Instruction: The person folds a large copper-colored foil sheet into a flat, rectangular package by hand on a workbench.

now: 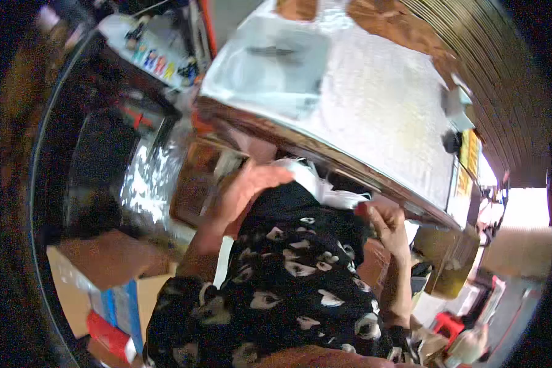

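My left hand (246,187) reaches in from the left, fingers stretched out and blurred by motion, its fingertips right at a crumpled white thing (310,181) over my lap. My right hand (386,222) is closed, thumb and fingers pressed together at the right end of that white thing. A small red thing (362,210) shows at its fingertips, its kind too blurred to make out. Below both hands lies my dark patterned clothing (306,267).
A white-covered table (380,116) stands in front, with a clear plastic sheet (273,67) on its left part. An open cardboard box (113,257) is at lower left. Small coloured bottles (156,63) stand on a surface at upper left. A red stool (449,325) is at lower right.
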`<act>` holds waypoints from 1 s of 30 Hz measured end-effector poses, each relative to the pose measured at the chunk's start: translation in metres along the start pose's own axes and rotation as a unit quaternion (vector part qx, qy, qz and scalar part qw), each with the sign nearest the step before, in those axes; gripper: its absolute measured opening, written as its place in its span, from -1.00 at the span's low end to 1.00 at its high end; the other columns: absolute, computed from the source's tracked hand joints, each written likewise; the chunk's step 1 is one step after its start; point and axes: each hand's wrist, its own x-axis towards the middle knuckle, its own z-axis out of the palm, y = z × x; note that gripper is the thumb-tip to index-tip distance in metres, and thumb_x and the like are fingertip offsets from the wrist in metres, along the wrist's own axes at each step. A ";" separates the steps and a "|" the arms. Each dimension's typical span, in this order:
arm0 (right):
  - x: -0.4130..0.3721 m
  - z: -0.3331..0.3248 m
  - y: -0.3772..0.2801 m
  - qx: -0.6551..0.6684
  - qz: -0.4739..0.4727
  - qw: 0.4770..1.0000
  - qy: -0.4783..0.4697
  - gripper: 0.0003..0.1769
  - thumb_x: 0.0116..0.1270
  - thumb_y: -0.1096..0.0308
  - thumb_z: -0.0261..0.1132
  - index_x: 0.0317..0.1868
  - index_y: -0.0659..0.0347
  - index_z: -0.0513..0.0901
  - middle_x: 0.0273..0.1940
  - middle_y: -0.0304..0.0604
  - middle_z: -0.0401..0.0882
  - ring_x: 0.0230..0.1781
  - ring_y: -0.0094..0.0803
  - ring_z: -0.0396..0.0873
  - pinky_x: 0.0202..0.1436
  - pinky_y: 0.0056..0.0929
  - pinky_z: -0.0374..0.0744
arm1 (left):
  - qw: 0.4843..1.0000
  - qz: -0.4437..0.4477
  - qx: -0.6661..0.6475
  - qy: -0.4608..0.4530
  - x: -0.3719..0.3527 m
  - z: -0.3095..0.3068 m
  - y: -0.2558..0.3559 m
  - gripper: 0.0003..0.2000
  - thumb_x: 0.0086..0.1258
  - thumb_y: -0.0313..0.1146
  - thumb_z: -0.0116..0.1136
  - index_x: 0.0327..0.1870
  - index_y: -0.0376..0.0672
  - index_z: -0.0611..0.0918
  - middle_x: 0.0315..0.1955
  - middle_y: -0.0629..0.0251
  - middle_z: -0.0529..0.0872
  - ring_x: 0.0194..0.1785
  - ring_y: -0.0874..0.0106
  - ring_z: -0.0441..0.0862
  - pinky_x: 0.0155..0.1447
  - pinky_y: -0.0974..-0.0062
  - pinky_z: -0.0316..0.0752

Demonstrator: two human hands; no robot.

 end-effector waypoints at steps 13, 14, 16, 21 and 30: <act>-0.103 -0.115 -0.234 0.227 -0.654 0.715 -0.098 -0.19 0.39 0.15 0.44 0.57 0.08 0.32 0.59 0.03 0.12 0.61 0.04 -0.02 0.62 0.25 0.09 | 0.811 0.115 0.014 -0.574 -0.001 0.275 0.078 -0.43 0.51 0.01 0.22 0.45 -0.06 0.52 0.24 0.05 0.71 0.35 0.19 0.62 0.52 0.24 0.36; -0.110 -0.113 -0.236 0.204 -0.673 0.705 -0.092 -0.20 0.40 0.16 0.43 0.57 0.08 0.32 0.59 0.03 0.12 0.61 0.03 -0.02 0.62 0.25 0.09 | 0.807 0.121 0.012 -0.578 0.000 0.283 0.081 -0.44 0.51 0.00 0.22 0.44 -0.06 0.53 0.23 0.06 0.72 0.34 0.19 0.63 0.51 0.25 0.37; -0.121 -0.101 -0.236 0.153 -0.708 0.686 -0.071 -0.21 0.41 0.16 0.42 0.57 0.08 0.32 0.59 0.02 0.12 0.61 0.02 -0.01 0.62 0.24 0.08 | 0.796 0.131 0.012 -0.590 0.000 0.299 0.083 -0.46 0.51 -0.02 0.22 0.42 -0.07 0.54 0.22 0.07 0.72 0.33 0.19 0.63 0.49 0.25 0.38; -0.134 -0.085 -0.232 0.076 -0.756 0.649 -0.020 -0.24 0.43 0.16 0.38 0.58 0.09 0.32 0.59 0.00 0.14 0.61 -0.02 0.01 0.62 0.23 0.08 | 0.773 0.152 0.032 -0.615 0.013 0.324 0.097 -0.50 0.50 -0.07 0.23 0.38 -0.08 0.56 0.19 0.09 0.74 0.29 0.20 0.65 0.45 0.25 0.40; -0.136 -0.073 -0.239 0.043 -0.807 0.588 0.028 -0.28 0.48 0.17 0.31 0.58 0.09 0.33 0.59 -0.04 0.17 0.61 -0.08 0.04 0.62 0.20 0.06 | 0.748 0.226 0.150 -0.605 0.015 0.325 0.152 -0.57 0.48 -0.16 0.25 0.31 -0.09 0.61 0.14 0.13 0.76 0.22 0.20 0.67 0.37 0.26 0.45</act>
